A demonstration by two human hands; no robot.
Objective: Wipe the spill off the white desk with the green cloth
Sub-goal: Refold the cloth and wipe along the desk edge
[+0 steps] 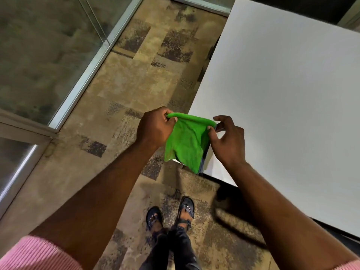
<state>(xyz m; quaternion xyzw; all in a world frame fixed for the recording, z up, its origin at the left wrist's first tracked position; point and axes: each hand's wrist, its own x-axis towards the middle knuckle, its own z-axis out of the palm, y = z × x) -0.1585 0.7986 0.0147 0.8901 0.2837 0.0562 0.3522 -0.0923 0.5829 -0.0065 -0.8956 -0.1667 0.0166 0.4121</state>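
Here the left hand (155,127) and right hand (228,139) each pinch a top corner of the green cloth (185,141), which hangs mid-frame over the near corner of the white desk (282,94), above the patterned floor (109,106).

The plain white rectangular table (282,94) has a flat matte top, and no spill can be made out on it. Its near corner sits above a mottled tan and brown tiled floor (126,84), where two feet in black sandals (171,215) stand just beside the table's near edge.
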